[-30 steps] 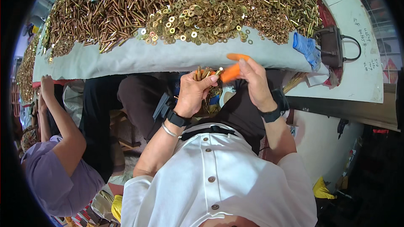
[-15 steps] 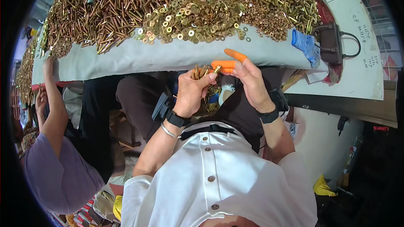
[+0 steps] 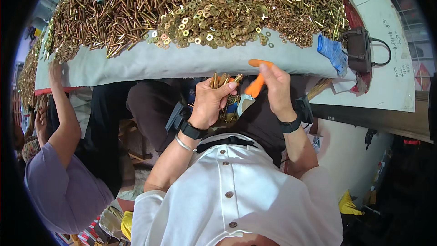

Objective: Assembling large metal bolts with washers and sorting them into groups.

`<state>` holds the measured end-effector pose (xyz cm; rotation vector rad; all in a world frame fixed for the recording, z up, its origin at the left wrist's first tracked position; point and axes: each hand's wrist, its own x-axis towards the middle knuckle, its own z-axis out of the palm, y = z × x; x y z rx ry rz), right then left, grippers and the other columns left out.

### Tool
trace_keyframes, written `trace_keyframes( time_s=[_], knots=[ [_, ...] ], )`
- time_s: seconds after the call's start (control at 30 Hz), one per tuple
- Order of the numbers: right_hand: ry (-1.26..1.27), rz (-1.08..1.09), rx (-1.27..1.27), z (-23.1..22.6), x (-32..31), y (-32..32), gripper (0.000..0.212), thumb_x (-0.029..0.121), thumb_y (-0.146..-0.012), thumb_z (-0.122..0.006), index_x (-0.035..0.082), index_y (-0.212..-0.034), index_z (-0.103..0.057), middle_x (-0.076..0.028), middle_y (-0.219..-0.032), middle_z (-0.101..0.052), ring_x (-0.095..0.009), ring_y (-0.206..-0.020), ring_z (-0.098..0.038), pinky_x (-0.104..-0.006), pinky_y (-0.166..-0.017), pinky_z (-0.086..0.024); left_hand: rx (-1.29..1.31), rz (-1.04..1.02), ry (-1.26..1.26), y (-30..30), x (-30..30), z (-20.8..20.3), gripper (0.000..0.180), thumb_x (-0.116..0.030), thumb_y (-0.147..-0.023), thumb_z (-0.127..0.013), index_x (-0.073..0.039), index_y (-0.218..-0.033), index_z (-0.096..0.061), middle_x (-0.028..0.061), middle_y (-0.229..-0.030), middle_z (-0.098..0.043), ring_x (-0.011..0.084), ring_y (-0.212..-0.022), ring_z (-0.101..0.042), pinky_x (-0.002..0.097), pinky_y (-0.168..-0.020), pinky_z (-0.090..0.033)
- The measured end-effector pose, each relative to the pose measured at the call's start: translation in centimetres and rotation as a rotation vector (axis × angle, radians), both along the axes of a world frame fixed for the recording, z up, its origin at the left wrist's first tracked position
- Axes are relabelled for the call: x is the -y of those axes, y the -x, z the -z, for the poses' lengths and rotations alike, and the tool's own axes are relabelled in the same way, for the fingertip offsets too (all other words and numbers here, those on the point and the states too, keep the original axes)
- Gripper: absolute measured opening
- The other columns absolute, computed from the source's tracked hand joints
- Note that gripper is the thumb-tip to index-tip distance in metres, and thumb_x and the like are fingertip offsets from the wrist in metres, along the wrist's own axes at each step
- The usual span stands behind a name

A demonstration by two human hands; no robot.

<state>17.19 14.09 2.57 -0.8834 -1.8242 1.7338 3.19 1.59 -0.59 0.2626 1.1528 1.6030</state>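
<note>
Since the earlier frame, right hand (image 3: 275, 89) has pulled slightly away from left hand, opening a small gap; orange finger cots now show apart from the bolts. Co-worker's arm (image 3: 63, 109) at 9 o'clock is raised to the table edge.

Left hand (image 3: 210, 102) is clenched round a bundle of brass bolts (image 3: 221, 81), fingers curled tight, thumb across. Bolts stand roughly upright in the fist, long axis toward 12 o'clock, tips poking out the top, just below the table edge.

Right hand is half open, fingers bent loosely, with orange rubber finger cots (image 3: 256, 83) on thumb and forefinger; one cot points toward 9 o'clock, the other down toward 7. Cannot tell whether it pinches anything; nothing clear between the tips. It sits just beside the bolt bundle at 3 o'clock, not touching.

Both wrists carry black bands. Grey cloth-covered table (image 3: 150, 64) spans 12 o'clock, heaped with loose brass bolts (image 3: 136, 9) and a pile of brass washers (image 3: 209, 23). Blue gloves (image 3: 332, 52) lie at 2 o'clock next to a dark handbag (image 3: 362, 50).
</note>
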Motion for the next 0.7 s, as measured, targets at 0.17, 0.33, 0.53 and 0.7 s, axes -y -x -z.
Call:
trace_keyframes(
  time_s=[0.17,0.33,0.53,0.7],
  knots=[
    [0.151,-0.193,-0.052,0.9,0.6,0.6,0.023,0.012,-0.093,-0.056,-0.004,-0.109,-0.061,-0.004,-0.084,-0.064,-0.007,-0.072,-0.058,-0.0205,-0.064,-0.045,0.075,0.073,-0.001,-0.1,0.0,-0.3,0.017,-0.011,-0.084,-0.07,0.0,-0.096,-0.065,0.0066,-0.077,-0.067,0.0036,-0.047,-0.041,0.0178,-0.042,-0.03],
    [0.231,-0.098,-0.02,0.4,-1.5,-0.5,0.017,0.013,-0.09,-0.061,0.0,-0.101,-0.064,-0.003,-0.081,-0.063,-0.006,-0.071,-0.057,-0.02,-0.067,-0.046,0.115,0.063,0.014,0.3,0.1,-0.1,0.02,-0.016,-0.087,-0.067,0.0,-0.099,-0.065,0.0074,-0.08,-0.068,0.0033,-0.047,-0.042,0.0171,-0.042,-0.029],
    [-0.228,-0.144,0.18,-0.1,-1.2,0.8,0.017,0.012,-0.087,-0.065,0.0,-0.099,-0.066,0.0,-0.087,-0.056,-0.006,-0.074,-0.053,-0.0212,-0.067,-0.042,0.126,0.134,0.042,0.7,0.2,0.0,0.019,-0.018,-0.089,-0.065,-0.001,-0.097,-0.065,0.0001,-0.067,-0.06,0.0033,-0.048,-0.043,0.0168,-0.041,-0.028],
    [0.03,-0.23,-0.012,1.3,-0.2,2.1,0.014,0.01,-0.086,-0.065,-0.002,-0.093,-0.067,0.0,-0.08,-0.053,-0.006,-0.069,-0.052,-0.0209,-0.062,-0.042,0.17,0.175,-0.005,0.0,0.0,-0.3,0.014,-0.016,-0.09,-0.063,-0.002,-0.093,-0.063,-0.0019,-0.062,-0.055,0.0032,-0.05,-0.047,0.0168,-0.041,-0.029]
  ],
)
